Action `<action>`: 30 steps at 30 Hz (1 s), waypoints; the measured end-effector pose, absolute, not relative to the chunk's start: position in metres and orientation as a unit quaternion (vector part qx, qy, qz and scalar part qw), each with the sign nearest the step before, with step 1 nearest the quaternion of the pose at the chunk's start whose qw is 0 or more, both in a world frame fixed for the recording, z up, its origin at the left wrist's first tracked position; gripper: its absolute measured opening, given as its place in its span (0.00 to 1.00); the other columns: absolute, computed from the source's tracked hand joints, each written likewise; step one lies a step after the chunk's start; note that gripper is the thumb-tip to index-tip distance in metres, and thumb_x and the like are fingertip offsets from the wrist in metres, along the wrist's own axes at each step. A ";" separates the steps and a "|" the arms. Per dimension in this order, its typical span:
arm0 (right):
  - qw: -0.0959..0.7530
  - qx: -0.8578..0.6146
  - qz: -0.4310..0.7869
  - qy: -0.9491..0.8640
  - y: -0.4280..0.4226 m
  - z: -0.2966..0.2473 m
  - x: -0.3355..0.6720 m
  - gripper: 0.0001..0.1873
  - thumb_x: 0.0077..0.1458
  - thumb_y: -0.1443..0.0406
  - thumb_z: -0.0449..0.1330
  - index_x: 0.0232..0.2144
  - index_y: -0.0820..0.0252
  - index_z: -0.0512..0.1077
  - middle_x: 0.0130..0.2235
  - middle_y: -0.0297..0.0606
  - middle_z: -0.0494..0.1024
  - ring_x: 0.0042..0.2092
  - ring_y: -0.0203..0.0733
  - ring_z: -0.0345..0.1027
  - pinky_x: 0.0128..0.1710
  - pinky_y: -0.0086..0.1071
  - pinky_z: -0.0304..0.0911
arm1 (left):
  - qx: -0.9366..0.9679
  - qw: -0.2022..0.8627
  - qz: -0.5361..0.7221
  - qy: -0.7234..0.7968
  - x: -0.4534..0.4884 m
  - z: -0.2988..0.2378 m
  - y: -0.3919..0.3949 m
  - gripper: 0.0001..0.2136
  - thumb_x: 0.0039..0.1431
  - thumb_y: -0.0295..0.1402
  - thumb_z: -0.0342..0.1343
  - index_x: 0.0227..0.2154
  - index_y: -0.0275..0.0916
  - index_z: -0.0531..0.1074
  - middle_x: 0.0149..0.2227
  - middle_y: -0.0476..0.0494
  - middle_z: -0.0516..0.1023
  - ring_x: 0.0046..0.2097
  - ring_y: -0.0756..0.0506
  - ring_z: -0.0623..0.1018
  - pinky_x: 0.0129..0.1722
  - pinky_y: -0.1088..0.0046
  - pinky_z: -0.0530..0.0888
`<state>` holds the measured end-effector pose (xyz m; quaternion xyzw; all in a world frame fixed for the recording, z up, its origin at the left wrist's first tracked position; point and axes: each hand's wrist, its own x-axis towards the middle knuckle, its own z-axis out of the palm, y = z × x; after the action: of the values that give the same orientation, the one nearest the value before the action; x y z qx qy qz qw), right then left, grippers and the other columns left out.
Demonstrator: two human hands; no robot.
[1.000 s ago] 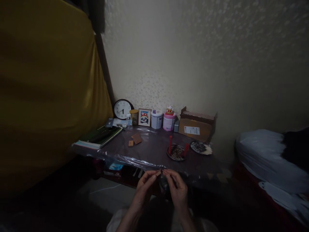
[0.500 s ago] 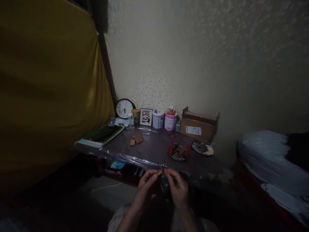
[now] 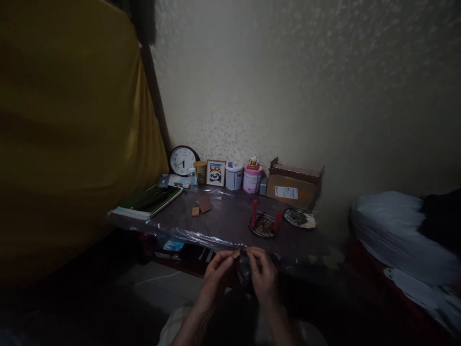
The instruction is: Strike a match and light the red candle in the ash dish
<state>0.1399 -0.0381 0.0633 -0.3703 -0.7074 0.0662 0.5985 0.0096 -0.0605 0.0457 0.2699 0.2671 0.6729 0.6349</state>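
Note:
In front of the table's near edge, my left hand (image 3: 216, 274) is closed in a pinch on a small tan matchbox (image 3: 236, 254). Close beside it, the fingers of my right hand (image 3: 264, 276) are pinched at the other end of the matchbox, on something small and dark that I cannot make out. Beyond my hands, two red candles (image 3: 254, 214) stand on a round plate (image 3: 262, 235) strewn with dark and pale bits; the right candle leans. Another plate (image 3: 288, 219) to its right holds a heap of dark-tipped matchsticks (image 3: 306, 220).
A small tan box (image 3: 195, 211) and a brown square piece (image 3: 204, 204) lie on the plastic-covered table (image 3: 223, 221). Along the wall stand a clock (image 3: 183, 160), a framed panda picture (image 3: 215, 173), tubs (image 3: 234, 177) and a cardboard box (image 3: 293, 187). Books (image 3: 147, 204) lie left.
The whole view has shifted slightly, so the table things sit a little farther left and higher. My hands keep nearly the same pinch, close together.

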 end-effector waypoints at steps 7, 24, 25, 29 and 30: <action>0.585 -0.333 0.045 -0.738 -0.033 0.056 0.143 0.09 0.55 0.71 0.53 0.36 0.57 0.70 0.35 0.38 0.77 0.38 0.39 0.71 0.40 0.34 0.66 | 0.262 0.634 0.684 0.249 0.011 0.053 -0.060 0.09 0.47 0.32 0.63 0.32 0.36 0.74 0.35 0.42 0.79 0.39 0.46 0.76 0.42 0.72 0.68; 0.639 -0.447 0.142 -0.609 -0.012 0.049 0.154 0.10 0.53 0.62 0.56 0.27 0.61 0.73 0.30 0.39 0.77 0.33 0.39 0.70 0.33 0.30 0.66 | 0.262 0.607 0.694 0.285 0.002 0.042 -0.061 0.07 0.48 0.31 0.62 0.32 0.36 0.76 0.39 0.42 0.77 0.43 0.44 0.74 0.46 0.69 0.67; 0.638 -0.451 0.152 -0.605 -0.012 0.049 0.155 0.10 0.53 0.61 0.56 0.27 0.61 0.74 0.29 0.38 0.77 0.32 0.39 0.70 0.32 0.30 0.66 | 0.260 0.605 0.696 0.287 0.000 0.039 -0.061 0.07 0.48 0.31 0.62 0.32 0.36 0.75 0.38 0.42 0.77 0.43 0.44 0.74 0.46 0.69 0.67; 0.637 -0.464 0.185 -0.587 -0.009 0.045 0.159 0.10 0.53 0.60 0.57 0.29 0.60 0.74 0.30 0.38 0.78 0.32 0.39 0.71 0.31 0.29 0.67 | 0.255 0.605 0.697 0.288 -0.009 0.031 -0.062 0.07 0.49 0.31 0.62 0.32 0.36 0.75 0.41 0.40 0.77 0.45 0.44 0.73 0.49 0.67 0.65; 0.638 -0.466 0.187 -0.584 -0.008 0.044 0.160 0.10 0.52 0.60 0.57 0.30 0.60 0.74 0.31 0.38 0.78 0.32 0.40 0.71 0.32 0.29 0.67 | 0.255 0.605 0.696 0.291 -0.011 0.029 -0.062 0.07 0.49 0.31 0.62 0.32 0.36 0.75 0.42 0.40 0.77 0.45 0.44 0.73 0.49 0.67 0.65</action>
<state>0.1595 -0.0079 0.0437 -0.4660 -0.5841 0.1870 0.6378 -0.0114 -0.0623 0.0294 0.2553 0.2908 0.6959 0.6050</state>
